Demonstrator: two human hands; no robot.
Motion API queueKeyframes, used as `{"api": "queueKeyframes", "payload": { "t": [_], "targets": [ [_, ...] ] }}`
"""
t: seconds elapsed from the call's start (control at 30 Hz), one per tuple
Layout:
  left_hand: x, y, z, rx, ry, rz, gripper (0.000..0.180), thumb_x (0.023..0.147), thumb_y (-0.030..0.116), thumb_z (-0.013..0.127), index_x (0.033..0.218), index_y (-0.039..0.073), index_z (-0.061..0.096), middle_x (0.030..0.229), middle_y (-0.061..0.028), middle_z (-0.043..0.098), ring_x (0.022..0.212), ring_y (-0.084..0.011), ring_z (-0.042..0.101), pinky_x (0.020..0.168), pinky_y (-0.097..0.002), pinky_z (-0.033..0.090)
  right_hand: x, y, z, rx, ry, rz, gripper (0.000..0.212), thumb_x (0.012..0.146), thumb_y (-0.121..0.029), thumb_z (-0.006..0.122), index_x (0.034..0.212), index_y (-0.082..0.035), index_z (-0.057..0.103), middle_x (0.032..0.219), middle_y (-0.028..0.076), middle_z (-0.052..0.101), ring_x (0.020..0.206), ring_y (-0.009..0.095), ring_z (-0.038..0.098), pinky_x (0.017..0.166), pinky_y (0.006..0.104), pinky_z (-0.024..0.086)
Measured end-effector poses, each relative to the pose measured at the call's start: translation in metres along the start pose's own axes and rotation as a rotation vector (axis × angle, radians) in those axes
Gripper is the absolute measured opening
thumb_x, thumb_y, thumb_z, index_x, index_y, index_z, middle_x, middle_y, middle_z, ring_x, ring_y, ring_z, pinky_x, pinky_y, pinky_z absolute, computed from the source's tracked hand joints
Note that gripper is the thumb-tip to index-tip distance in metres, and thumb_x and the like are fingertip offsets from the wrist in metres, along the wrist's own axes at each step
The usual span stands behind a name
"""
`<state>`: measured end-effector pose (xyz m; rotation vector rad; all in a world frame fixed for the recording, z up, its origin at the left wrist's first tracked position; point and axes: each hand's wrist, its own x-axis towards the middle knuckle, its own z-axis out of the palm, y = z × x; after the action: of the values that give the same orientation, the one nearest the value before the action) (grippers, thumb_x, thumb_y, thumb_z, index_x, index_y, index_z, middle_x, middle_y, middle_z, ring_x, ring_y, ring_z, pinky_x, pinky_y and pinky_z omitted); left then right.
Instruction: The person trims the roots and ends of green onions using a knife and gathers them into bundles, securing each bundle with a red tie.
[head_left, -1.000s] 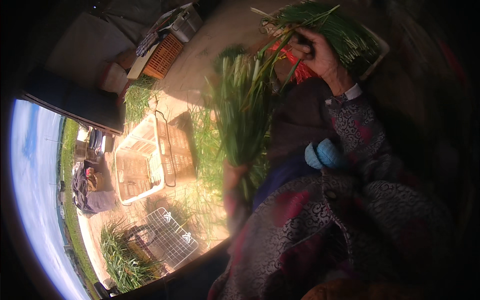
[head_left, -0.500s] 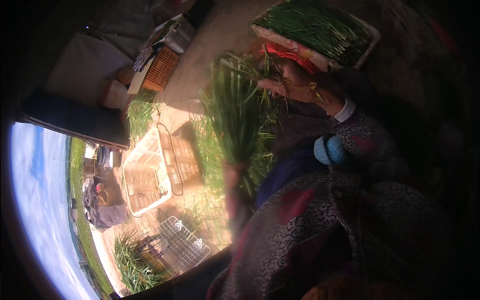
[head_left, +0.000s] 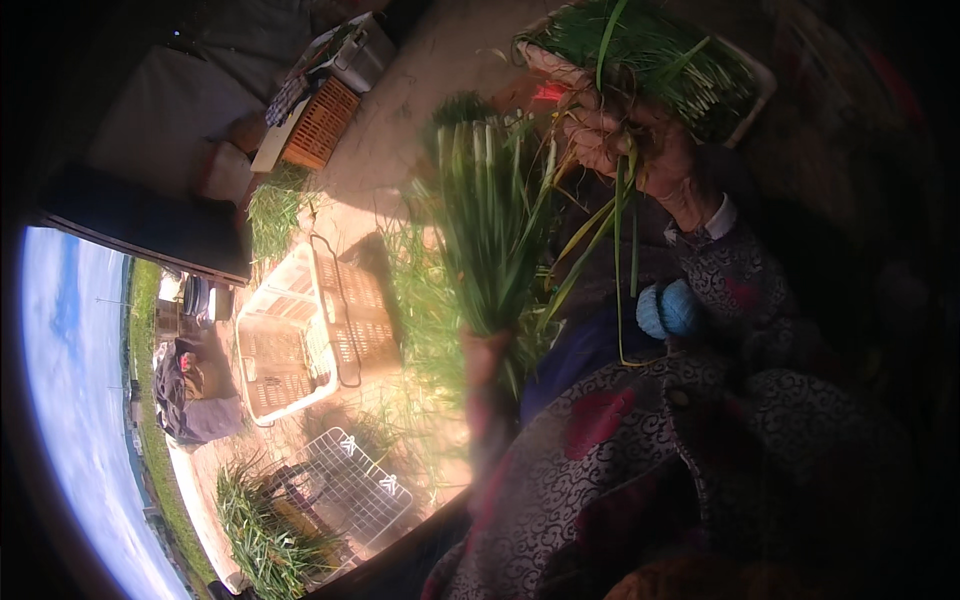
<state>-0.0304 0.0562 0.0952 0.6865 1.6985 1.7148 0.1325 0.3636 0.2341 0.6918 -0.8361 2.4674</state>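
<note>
A thick bunch of green chives (head_left: 485, 225) stands up with its pale cut ends at the top. My left hand (head_left: 486, 350) is closed round its lower, leafy part; the fingers are partly hidden and dim. To the right of the cut ends, apart from them, my right hand (head_left: 650, 150) grips a tangle of loose chive blades (head_left: 618, 225), some yellowed. Long blades hang from this hand toward my lap, and one sticks up above it. Just beyond my right hand stands a pale crate (head_left: 545, 62) piled with chives.
Loose chives (head_left: 415, 290) litter the floor on the left. A pale plastic basket (head_left: 290, 385) lies there, with a wire rack (head_left: 355, 480) and a leafy heap (head_left: 265, 530) nearer. An orange crate (head_left: 320, 130) stands at the far left. A light-blue ball (head_left: 667, 309) rests against my clothes.
My right hand has moved from the top of the bunch to the right, taking loose blades with it. The bunch, in my left hand, now shows its cut ends uncovered.
</note>
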Motion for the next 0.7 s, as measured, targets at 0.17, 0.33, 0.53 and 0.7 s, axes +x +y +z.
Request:
{"api": "queueKeyframes", "payload": {
  "t": [0.17, 0.33, 0.53, 0.7],
  "targets": [
    [0.008, -0.018, 0.002, 0.007, -0.038, -0.089, 0.019, 0.077, 0.002, 0.068, 0.095, 0.002, 0.071, 0.081, -0.0010, 0.069, 0.064, -0.0093, 0.060, 0.057, -0.0256, 0.046, 0.031, -0.042, 0.013, -0.361, -0.031, 0.107, 0.040, 0.100, -0.026, 0.052, 0.129, 0.002, 0.053, 0.100, 0.005, 0.062, 0.085, 0.018, 0.062, 0.084, 0.0357, 0.052],
    [0.015, -0.026, 0.004, 0.100, -0.024, 0.116, 0.026, 0.077, 0.000, 0.068, 0.103, 0.002, 0.069, 0.085, -0.0021, 0.070, 0.069, -0.0105, 0.061, 0.061, -0.0256, 0.048, 0.043, 0.055, 0.013, -1.740, 0.376, 0.109, 0.030, 0.088, -0.021, 0.072, 0.113, -0.006, 0.064, 0.096, 0.010, 0.068, 0.090, 0.028, 0.067, 0.085, 0.0391, 0.053],
    [0.004, -0.021, 0.006, 0.085, 0.042, 0.141, 0.038, 0.076, -0.004, 0.066, 0.113, 0.002, 0.064, 0.096, -0.0033, 0.070, 0.080, -0.0114, 0.063, 0.071, -0.0267, 0.050, 0.049, 0.072, -0.005, -1.694, 0.477, 0.309, 0.036, 0.084, -0.031, 0.073, 0.109, -0.006, 0.069, 0.099, 0.019, 0.072, 0.095, 0.033, 0.069, 0.084, 0.0393, 0.053],
    [0.002, -0.008, 0.023, 0.010, 0.040, 0.141, 0.040, 0.076, -0.005, 0.065, 0.116, 0.003, 0.063, 0.101, -0.0029, 0.070, 0.087, -0.0121, 0.064, 0.076, -0.0279, 0.051, 0.038, 0.075, -0.043, -1.511, 0.466, 0.247, 0.037, 0.087, -0.021, 0.073, 0.119, -0.006, 0.067, 0.107, 0.007, 0.071, 0.101, 0.018, 0.064, 0.088, 0.0340, 0.049]
  ]
}}
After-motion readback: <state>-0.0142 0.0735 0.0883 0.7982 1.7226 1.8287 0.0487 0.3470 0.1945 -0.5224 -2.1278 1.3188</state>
